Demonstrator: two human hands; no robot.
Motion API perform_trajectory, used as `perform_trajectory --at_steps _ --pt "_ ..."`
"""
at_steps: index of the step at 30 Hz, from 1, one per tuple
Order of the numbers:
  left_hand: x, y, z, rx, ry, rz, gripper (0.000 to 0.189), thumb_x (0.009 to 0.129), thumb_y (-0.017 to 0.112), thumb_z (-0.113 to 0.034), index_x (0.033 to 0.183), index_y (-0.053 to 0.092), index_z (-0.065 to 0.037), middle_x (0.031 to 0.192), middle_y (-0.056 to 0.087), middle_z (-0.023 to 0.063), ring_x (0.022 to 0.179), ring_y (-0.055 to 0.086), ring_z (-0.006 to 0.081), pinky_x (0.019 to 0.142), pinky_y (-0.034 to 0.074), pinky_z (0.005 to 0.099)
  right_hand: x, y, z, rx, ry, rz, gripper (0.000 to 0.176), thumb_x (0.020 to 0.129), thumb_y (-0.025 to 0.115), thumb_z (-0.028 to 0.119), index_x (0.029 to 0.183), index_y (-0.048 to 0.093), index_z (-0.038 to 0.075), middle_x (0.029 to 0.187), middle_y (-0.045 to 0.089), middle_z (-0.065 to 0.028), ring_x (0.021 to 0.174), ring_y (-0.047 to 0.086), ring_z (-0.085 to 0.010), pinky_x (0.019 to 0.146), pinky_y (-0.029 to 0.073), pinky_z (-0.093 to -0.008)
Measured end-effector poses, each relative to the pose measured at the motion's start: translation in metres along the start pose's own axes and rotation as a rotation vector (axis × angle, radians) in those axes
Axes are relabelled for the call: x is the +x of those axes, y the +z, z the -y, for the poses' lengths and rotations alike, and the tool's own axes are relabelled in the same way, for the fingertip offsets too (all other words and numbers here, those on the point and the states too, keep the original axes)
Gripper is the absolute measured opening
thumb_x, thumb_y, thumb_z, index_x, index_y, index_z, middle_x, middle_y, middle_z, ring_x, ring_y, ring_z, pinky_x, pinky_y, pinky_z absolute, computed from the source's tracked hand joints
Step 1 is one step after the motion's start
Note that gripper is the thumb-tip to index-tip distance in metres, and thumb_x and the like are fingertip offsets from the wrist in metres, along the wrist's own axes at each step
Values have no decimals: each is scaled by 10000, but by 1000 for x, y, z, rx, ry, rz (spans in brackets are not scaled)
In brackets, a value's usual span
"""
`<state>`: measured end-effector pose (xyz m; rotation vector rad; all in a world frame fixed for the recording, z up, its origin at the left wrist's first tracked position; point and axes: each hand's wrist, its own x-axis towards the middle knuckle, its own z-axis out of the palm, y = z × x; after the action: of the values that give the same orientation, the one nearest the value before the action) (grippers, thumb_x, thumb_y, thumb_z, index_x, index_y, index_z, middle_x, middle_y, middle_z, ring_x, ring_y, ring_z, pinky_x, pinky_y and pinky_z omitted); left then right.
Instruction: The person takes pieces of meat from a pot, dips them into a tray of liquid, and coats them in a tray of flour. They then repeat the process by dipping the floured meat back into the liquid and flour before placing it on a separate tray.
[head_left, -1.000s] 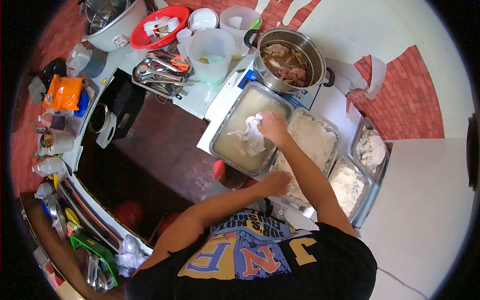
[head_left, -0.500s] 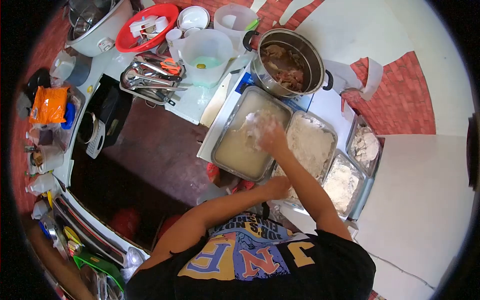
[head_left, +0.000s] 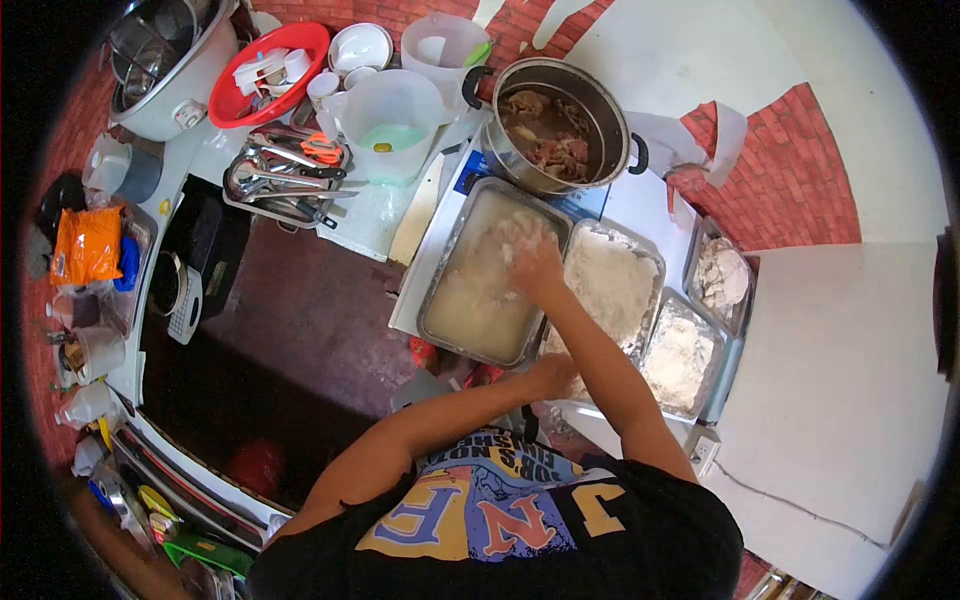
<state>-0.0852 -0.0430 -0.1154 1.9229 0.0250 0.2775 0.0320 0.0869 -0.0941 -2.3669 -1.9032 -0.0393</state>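
Observation:
My right hand [head_left: 538, 265] reaches into the long metal tray [head_left: 428, 325] of cloudy, pale liquid. Its fingers are spread at the surface, coated with whitish stuff, and pale soft lumps show around them. My left hand [head_left: 552, 378] is lower, by the near edge of the flour tray [head_left: 610, 290]; its fingers are hidden behind my right forearm. White powder fills that flour tray, just right of the liquid.
A pot of raw meat pieces [head_left: 550, 130] stands behind the trays. Two smaller trays, one of white powder [head_left: 682, 362] and one of whitish lumps [head_left: 722, 278], sit at the right. A clear pitcher [head_left: 392, 115], a utensil tray [head_left: 285, 175] and a red basin [head_left: 300, 40] are at the back left.
The white mass at my right hand has sunk and spread into the liquid, with the fingers now more visible. My left hand stays about where it was. The view has shifted slightly.

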Motion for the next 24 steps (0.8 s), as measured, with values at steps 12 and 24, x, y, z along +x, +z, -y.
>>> perform_trajectory --at_steps 12,24 --pt "2 17 19 124 -39 120 316 712 608 -189 964 599 1 911 624 227 895 612 403 799 482 497 34 -37 -23 -31 183 325 320 773 554 239 1048 628 91 1069 643 -127 1054 579 -324 853 456 -503" --pt "6 -15 -2 161 -135 290 369 693 642 -255 939 629 20 965 611 260 938 587 422 805 462 496 22 -201 13 138 119 -360 216 779 640 230 946 676 96 922 674 -123 898 626 -328 796 470 -443"
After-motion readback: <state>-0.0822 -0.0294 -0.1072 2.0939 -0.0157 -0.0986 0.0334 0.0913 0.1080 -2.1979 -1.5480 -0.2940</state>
